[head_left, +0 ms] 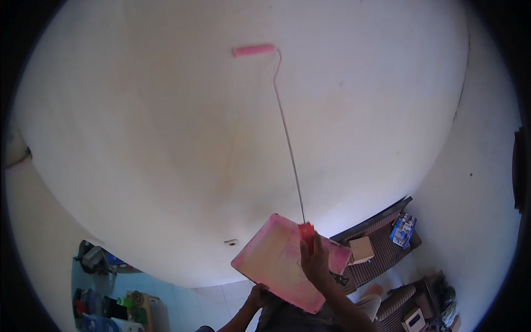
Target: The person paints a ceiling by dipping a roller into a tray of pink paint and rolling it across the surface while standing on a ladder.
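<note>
Toward half past seven, a green bottle [125,302] stands among mixed goods on pale floor tiles [188,297]. Near seven o'clock, a small outlet [231,242] sits low in the off-white wall [182,122]. Close to twelve, the paint roller's pink sleeve [254,50] lies level, apparently against that wall. At six o'clock, the left hand [258,296] is clamped on the lower-left edge of the paint tray [271,252], thumb over the rim. The tray, smeared pink and cream, tilts between six and five o'clock. From the sleeve's right end, a thin metal rod [290,144] bends, then runs down toward half past five, into a red handle [307,229]. The right hand [315,263] is closed around this handle, in front of the tray. At four o'clock, a cardboard box [361,249] and a blue-and-white package [403,229] rest on a striped bench [381,252]. Toward half past four, a pale box [414,320] lies by another striped seat [395,303].
</note>
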A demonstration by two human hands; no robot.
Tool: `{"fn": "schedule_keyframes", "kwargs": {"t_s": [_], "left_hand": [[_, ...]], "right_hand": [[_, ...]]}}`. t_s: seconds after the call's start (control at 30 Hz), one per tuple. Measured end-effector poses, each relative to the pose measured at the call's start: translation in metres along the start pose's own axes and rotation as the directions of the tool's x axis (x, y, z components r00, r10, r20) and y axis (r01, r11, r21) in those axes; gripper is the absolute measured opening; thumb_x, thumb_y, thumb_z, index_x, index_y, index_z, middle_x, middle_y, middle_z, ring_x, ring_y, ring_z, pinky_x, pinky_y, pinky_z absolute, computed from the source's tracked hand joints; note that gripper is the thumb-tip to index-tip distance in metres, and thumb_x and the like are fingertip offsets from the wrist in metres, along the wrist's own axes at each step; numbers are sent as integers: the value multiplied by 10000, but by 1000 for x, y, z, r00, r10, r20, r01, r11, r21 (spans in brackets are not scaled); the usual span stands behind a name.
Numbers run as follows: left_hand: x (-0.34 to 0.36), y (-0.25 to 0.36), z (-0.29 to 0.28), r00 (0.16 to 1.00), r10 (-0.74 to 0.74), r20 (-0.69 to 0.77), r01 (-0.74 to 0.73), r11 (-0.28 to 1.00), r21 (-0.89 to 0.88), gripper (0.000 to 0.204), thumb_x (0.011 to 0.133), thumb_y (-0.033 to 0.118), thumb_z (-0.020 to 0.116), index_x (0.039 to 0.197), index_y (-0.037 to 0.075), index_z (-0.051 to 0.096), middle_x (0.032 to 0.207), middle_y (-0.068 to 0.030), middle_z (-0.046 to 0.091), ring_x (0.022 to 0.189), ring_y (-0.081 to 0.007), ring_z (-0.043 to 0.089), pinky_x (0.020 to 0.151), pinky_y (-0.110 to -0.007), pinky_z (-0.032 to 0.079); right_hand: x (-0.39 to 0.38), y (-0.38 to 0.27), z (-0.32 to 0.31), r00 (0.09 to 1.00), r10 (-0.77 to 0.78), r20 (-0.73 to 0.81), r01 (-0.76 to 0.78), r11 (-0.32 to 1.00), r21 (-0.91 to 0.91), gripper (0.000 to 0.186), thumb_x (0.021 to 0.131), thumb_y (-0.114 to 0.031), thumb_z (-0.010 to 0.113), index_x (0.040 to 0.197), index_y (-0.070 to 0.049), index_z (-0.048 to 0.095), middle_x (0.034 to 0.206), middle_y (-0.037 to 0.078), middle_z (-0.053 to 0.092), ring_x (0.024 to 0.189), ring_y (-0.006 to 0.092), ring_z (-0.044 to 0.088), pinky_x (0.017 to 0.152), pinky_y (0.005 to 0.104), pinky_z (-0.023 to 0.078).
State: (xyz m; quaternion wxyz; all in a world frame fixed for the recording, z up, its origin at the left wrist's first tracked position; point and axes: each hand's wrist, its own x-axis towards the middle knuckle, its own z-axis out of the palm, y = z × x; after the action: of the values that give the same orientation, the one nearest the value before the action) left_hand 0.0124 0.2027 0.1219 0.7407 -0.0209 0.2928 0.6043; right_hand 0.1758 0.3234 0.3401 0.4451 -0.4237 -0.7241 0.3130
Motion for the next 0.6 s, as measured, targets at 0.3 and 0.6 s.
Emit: {"fn": "schedule_keyframes", "kwargs": {"t_s": [0.3,0.6], "left_hand": [[-2,-3,8,1000,8,23,-8,1000,-7,269,681,107,573,925,-3,540,923,-114,586,917,-244,564,920,-403,427],[7,-5,-4,999,35,9,-35,999,-39,302,663,88,567,944,-7,516,918,-124,571,913,-259,564,915,-417,428]], "right_hand": [[-99,59,-14,999,20,-35,-25,989,-144,320,867,-153,540,1120,30,471,811,229,582,790,390,598,630,429,462],[-76,65,-6,999,-23,-42,17,990,-139,370,867,-160,546,1161,45,451,762,242,584,654,421,578,568,428,457]]}}
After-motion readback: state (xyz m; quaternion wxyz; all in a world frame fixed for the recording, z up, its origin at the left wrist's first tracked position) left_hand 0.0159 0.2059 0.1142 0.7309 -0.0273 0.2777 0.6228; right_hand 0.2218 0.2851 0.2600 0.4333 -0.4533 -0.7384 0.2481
